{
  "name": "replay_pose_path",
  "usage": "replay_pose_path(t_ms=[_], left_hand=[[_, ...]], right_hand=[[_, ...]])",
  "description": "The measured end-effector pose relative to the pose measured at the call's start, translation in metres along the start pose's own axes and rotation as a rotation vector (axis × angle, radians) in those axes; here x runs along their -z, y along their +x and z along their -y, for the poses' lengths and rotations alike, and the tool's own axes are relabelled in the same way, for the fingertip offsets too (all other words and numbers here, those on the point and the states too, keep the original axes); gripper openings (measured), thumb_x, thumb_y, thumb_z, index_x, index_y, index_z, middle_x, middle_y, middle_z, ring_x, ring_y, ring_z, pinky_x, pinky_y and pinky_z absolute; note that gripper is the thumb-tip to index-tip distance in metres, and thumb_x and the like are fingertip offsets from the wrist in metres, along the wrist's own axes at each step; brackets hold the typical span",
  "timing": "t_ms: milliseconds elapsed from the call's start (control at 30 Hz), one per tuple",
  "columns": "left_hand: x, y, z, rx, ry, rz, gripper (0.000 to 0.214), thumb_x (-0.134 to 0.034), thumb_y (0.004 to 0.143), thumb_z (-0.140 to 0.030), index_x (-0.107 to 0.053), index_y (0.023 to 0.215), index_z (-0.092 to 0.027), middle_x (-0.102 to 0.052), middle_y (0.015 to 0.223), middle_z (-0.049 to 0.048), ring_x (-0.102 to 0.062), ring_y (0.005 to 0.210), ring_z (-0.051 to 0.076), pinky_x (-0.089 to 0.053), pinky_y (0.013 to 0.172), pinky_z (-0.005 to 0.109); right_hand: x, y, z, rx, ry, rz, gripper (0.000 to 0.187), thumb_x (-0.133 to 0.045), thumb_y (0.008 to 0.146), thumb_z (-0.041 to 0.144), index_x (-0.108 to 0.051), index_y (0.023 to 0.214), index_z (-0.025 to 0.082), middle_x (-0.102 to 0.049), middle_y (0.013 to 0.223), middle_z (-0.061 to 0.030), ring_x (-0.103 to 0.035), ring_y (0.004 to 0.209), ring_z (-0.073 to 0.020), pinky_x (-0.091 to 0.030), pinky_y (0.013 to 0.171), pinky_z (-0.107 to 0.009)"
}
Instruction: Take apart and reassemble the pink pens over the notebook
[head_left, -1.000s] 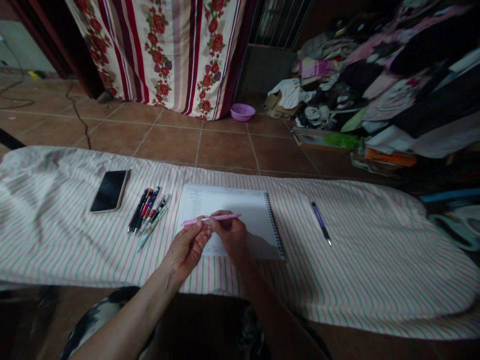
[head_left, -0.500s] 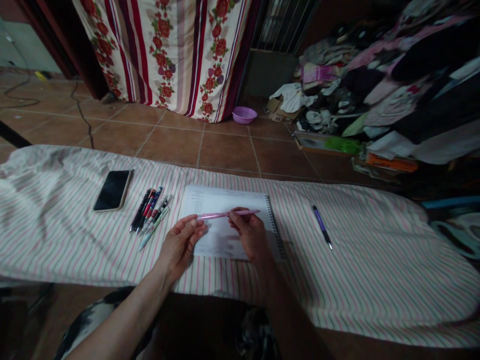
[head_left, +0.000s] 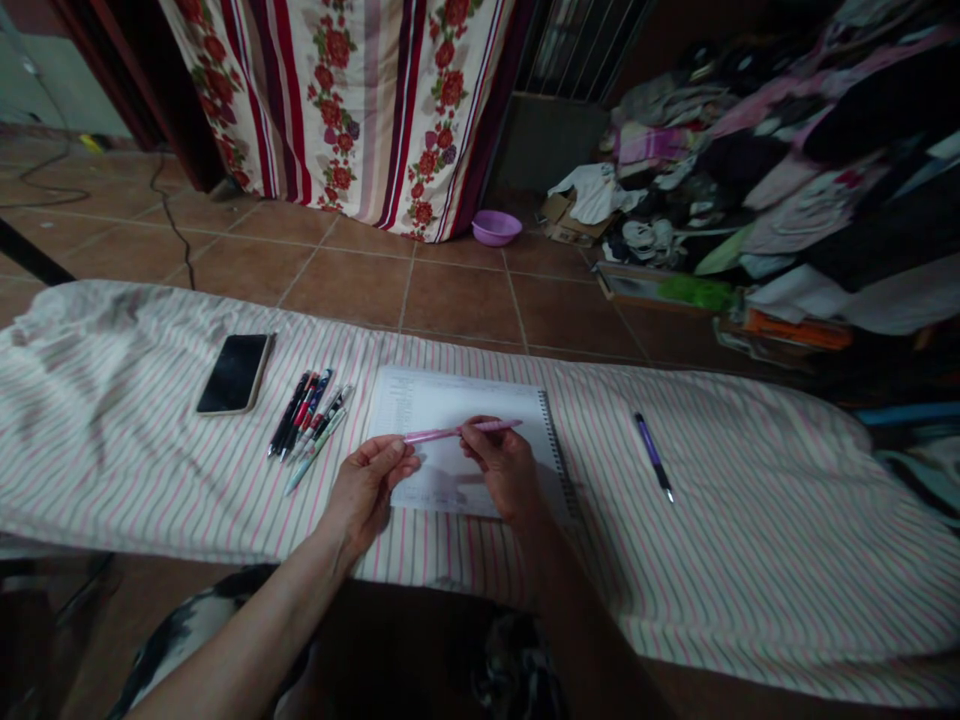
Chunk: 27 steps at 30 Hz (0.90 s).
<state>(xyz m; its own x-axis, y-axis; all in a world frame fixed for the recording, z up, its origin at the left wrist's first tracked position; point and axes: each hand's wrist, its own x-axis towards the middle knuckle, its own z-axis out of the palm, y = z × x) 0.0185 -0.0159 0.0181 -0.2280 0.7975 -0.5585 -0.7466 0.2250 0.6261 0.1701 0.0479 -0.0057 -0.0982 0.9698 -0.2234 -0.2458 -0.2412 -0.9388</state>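
Note:
A pink pen (head_left: 435, 434) is held level between my two hands, above a spiral notebook (head_left: 442, 392). My left hand (head_left: 371, 485) pinches its left end between thumb and fingers. Around its right part my right hand (head_left: 504, 465) is closed, with the pointed end sticking out to the right. The notebook lies flat on the striped cloth, its wire binding on the right side; some faint writing or print shows on the page, too small to read. Left of my left hand lies a group of several pens (head_left: 309, 425). A purple and black pen (head_left: 654, 456) rests alone to the right.
A smartphone (head_left: 236, 374) with a dark screen lies on the striped cloth (head_left: 750, 500) at the left. Beyond the cloth are a tiled floor (head_left: 457, 295), a floral curtain (head_left: 367, 110) and a purple basin (head_left: 496, 228). Piled clothes (head_left: 795, 190) stand at the back right.
The whole view has shifted slightly, so things on the cloth appear a little further right. Both hands keep hold of the pink pen, and its left end sits slightly lower.

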Motion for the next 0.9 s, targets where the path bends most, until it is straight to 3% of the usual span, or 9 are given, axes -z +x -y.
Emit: replay_pose_path(t_ms=[300, 633, 900], left_hand=[[0.004, -0.004, -0.003, -0.019, 0.076, 0.107, 0.012, -0.054, 0.081, -0.006, -0.064, 0.087, -0.008, -0.07, 0.076, 0.0094, -0.066, 0.059, 0.012, -0.053, 0.055, 0.017], [0.004, -0.01, -0.006, 0.013, 0.119, 0.211, 0.011, -0.063, 0.072, -0.01, -0.065, 0.083, -0.007, -0.07, 0.075, 0.009, -0.066, 0.063, 0.014, -0.048, 0.058, 0.02], [0.009, -0.01, -0.009, 0.005, 0.116, 0.276, 0.016, -0.067, 0.069, -0.018, -0.065, 0.081, -0.008, -0.069, 0.077, 0.0101, -0.066, 0.066, 0.016, -0.046, 0.06, 0.023]], right_hand=[[0.002, 0.002, 0.006, -0.143, 0.187, -0.063, 0.027, -0.083, 0.051, 0.028, -0.065, 0.067, 0.015, -0.064, 0.062, 0.0019, -0.054, 0.055, -0.0059, -0.045, 0.05, -0.016], [0.015, 0.003, 0.021, -0.31, 0.279, 0.058, 0.026, -0.085, 0.049, 0.023, -0.064, 0.061, 0.013, -0.059, 0.055, 0.0022, -0.052, 0.051, -0.0045, -0.04, 0.042, -0.011], [0.014, 0.004, 0.023, -0.336, 0.262, 0.079, 0.028, -0.086, 0.047, 0.021, -0.065, 0.063, 0.013, -0.06, 0.057, 0.0019, -0.053, 0.053, -0.005, -0.04, 0.043, -0.012]])
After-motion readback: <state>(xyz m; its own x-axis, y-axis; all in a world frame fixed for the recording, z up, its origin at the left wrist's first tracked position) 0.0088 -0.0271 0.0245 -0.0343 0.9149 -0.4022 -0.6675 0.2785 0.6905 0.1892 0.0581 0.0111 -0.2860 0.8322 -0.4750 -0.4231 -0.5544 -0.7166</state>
